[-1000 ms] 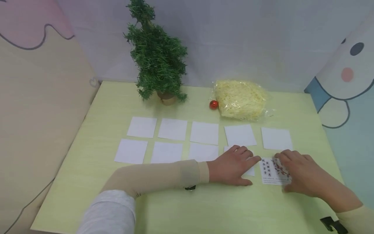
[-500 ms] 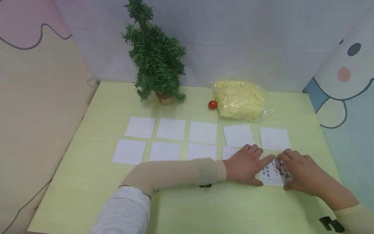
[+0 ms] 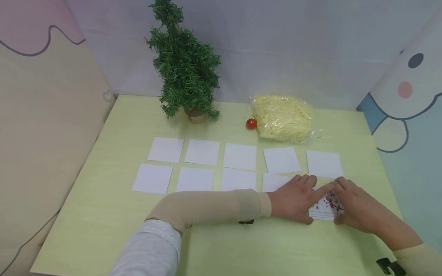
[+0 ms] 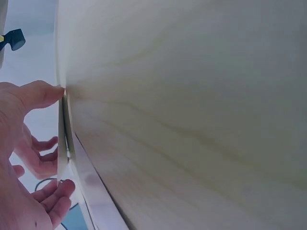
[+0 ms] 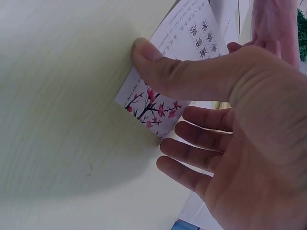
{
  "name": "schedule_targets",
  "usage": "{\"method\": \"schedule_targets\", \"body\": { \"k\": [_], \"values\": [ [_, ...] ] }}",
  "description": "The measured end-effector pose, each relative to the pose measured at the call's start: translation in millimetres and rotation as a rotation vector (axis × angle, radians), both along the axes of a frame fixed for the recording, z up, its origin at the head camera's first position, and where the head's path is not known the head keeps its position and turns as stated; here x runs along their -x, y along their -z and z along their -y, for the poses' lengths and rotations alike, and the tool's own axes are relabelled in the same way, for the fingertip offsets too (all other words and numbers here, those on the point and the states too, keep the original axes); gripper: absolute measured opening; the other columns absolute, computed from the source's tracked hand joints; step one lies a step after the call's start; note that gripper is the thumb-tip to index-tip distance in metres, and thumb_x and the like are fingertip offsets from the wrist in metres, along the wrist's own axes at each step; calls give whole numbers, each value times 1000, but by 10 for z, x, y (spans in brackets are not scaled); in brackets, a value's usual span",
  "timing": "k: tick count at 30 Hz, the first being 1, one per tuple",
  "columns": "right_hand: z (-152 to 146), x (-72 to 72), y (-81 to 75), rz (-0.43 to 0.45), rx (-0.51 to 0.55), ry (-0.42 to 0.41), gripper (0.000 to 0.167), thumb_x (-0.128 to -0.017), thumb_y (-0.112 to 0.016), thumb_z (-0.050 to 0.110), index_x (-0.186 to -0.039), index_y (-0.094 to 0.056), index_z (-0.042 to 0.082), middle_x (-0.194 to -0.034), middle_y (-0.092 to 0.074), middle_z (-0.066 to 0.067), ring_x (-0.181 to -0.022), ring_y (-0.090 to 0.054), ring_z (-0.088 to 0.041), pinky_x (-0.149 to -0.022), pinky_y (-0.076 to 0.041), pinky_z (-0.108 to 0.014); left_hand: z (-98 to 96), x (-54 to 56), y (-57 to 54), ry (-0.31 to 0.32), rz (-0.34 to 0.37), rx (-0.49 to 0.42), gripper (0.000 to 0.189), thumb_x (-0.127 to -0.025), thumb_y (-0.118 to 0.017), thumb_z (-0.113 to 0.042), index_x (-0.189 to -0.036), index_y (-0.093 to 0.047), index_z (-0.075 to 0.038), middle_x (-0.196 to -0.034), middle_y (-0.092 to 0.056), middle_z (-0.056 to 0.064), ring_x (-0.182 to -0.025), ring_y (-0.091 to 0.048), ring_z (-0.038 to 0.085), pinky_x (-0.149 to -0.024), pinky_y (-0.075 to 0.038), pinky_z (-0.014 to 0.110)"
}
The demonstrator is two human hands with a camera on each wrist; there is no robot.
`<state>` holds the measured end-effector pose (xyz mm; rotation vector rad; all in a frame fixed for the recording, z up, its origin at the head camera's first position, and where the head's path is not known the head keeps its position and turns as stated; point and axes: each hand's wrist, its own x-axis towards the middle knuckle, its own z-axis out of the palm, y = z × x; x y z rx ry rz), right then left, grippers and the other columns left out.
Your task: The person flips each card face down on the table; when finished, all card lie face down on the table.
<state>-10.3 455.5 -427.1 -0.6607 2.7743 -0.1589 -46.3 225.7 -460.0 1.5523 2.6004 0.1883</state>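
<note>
A white card (image 3: 321, 213) printed with black characters and a pink blossom branch lies at the right end of the front row. My left hand (image 3: 292, 199) spans its left side, thumb at the near edge and index finger reaching to the far edge. My right hand (image 3: 360, 209) holds the right side in the same way, its index finger meeting the left one. In the right wrist view the thumb (image 5: 165, 72) lies over the card's edge, with the blossom corner showing below it. The two hands cover much of the card in the head view.
Blank white cards lie in two rows, such as one (image 3: 324, 163) just beyond the hands and one (image 3: 274, 182) partly under the left hand. Farther back are a small artificial tree (image 3: 188, 73), a red ball (image 3: 251, 124) and a bag of yellow shreds (image 3: 284, 117).
My left hand has moved right, from the neighbouring blank card onto the printed card, until its index finger meets my right one. The right hand stays nearly in place.
</note>
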Motion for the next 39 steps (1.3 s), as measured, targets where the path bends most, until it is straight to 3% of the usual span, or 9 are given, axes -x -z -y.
{"method": "schedule_targets", "body": {
  "k": [5,11,15,22,26,29,32,36,39],
  "values": [
    [-29,-25,56,-82,73,-49,80,-58,-110,18,-120,-60,16,-118,-59,-4,-103,-57,-25,-91,-54,-51,-11,0,-34,27,-6,-35,111,-90,-78,-62,-174,-18,-22,-125,-47,-2,-110,-46,11,-95,-41,23],
    [-4,-26,116,-123,185,-76,97,-58,-110,40,-137,-62,11,-124,-58,-1,-108,-51,-16,-96,-41,-31,19,22,-24,21,38,-103,110,-88,-80,-61,-172,-20,-23,-128,-49,-4,-110,-44,10,-99,-39,22],
    [32,-30,111,-155,199,-101,102,-56,-110,40,-140,-61,8,-127,-59,-3,-109,-50,-17,-99,-37,-30,40,37,-21,19,64,-140,113,-89,-78,-62,-174,-17,-21,-136,-49,-1,-116,-46,11,-103,-40,21],
    [29,-23,-13,-46,253,20,108,-65,-108,31,-146,-43,0,-131,-57,-15,-107,-65,-28,-86,-57,-29,62,79,-18,-41,295,-218,133,-85,-89,-62,-175,3,-28,-163,-37,8,-142,-43,12,-122,-34,20],
    [15,-14,-57,21,445,43,95,-71,-105,17,-142,-43,7,-141,-58,-14,-123,-61,0,-98,-48,-7,36,91,5,-22,374,-260,136,-86,-92,-55,-174,9,-29,-161,-41,7,-140,-46,9,-119,-35,18],
    [-1,-7,-83,130,536,94,89,-78,-101,14,-144,-43,10,-151,-54,-19,-127,-48,19,-100,-44,-2,13,95,37,-17,374,-275,126,-93,-86,-51,-172,8,-28,-160,-43,7,-136,-49,9,-116,-39,18],
    [-23,-8,-112,216,534,174,87,-85,-98,17,-149,-40,9,-155,-51,-24,-131,-59,6,-96,-50,-8,-1,100,71,-18,353,-283,112,-100,-77,-48,-170,7,-27,-158,-45,8,-133,-51,10,-114,-40,18],
    [-51,-19,-130,258,495,231,94,-89,-95,22,-158,-32,6,-160,-47,-28,-132,-69,-41,-90,-56,-16,-16,118,96,-9,367,-323,114,-101,-77,-47,-172,10,-27,-156,-45,9,-131,-51,10,-111,-42,16],
    [-80,-21,-128,271,507,238,98,-91,-93,21,-163,-27,6,-162,-44,-30,-132,-71,-24,-87,-57,-18,-25,135,115,-8,386,-354,120,-99,-81,-45,-174,12,-27,-156,-44,8,-134,-48,9,-109,-41,15]
  ]
}}
